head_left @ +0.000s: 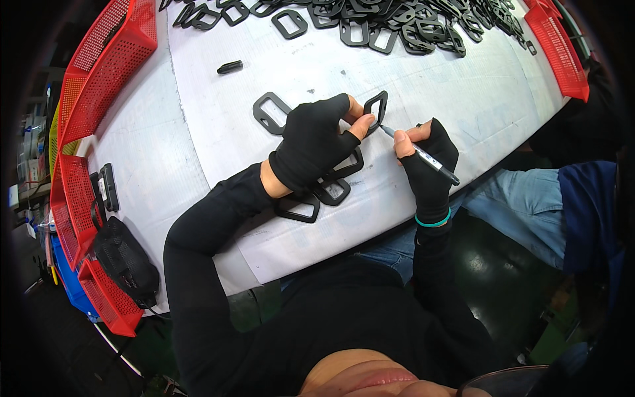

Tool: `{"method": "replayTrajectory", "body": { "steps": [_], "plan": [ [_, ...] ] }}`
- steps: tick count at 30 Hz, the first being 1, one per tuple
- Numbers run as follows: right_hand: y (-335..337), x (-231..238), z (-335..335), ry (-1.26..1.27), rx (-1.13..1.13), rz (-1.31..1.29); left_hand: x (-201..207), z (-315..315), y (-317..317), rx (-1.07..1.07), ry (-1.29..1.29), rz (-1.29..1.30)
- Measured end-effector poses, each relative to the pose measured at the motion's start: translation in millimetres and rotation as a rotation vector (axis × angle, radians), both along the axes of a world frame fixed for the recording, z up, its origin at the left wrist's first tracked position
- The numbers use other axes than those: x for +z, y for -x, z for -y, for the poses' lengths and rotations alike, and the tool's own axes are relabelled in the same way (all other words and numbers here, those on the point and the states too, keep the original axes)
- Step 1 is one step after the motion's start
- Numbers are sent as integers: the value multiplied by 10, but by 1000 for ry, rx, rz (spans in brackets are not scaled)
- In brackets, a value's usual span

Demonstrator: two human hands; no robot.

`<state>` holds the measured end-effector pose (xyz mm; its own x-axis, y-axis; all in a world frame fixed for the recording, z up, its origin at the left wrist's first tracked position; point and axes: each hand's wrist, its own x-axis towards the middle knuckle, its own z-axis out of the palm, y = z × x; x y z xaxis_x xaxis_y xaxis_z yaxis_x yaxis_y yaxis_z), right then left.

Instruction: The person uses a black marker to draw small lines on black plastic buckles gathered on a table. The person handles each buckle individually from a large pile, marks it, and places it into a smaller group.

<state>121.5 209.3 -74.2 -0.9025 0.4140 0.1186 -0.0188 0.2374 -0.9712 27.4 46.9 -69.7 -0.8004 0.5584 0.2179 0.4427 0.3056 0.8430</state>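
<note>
In a black fingerless glove, my left hand [317, 135] pinches a black rectangular frame-shaped part [383, 106] between thumb and fingers, tilted up off the table. My right hand [426, 159], gloved the same way, grips a marker pen [433, 162]. The pen's tip is at the lower edge of the held frame; whether it touches cannot be made out. Several similar black frames lie under and beside my left hand, among them one frame [297, 216] near my wrist and another frame [256, 109] to the left. A black pen cap [230, 67] lies farther off.
A large heap of black frames [423, 26] covers the far side of the white-covered table [225, 145]. Red perforated baskets [109, 92] line the left edge, and another red basket [555, 49] stands at far right. A black pouch [126, 258] lies at left. Someone's jeans-clad leg [522, 205] is at right.
</note>
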Motion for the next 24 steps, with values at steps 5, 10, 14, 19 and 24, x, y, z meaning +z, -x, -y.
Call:
{"method": "replayTrajectory", "body": {
  "steps": [5,10,14,19,24],
  "plan": [
    [-14,-41,-19,-7,-23,-21,1,8,-9,-4,13,-14],
    [-48,-34,-8,-2,-27,-62,88,20,-130,46,89,-68],
    [-66,-4,38,-158,-11,-117,20,25,-129,-54,122,-393],
    [-66,-11,56,-275,-5,-149,36,113,-134,-214,191,-447],
    [-56,-43,40,-283,34,-182,8,141,-180,-314,229,-464]
  ]
}}
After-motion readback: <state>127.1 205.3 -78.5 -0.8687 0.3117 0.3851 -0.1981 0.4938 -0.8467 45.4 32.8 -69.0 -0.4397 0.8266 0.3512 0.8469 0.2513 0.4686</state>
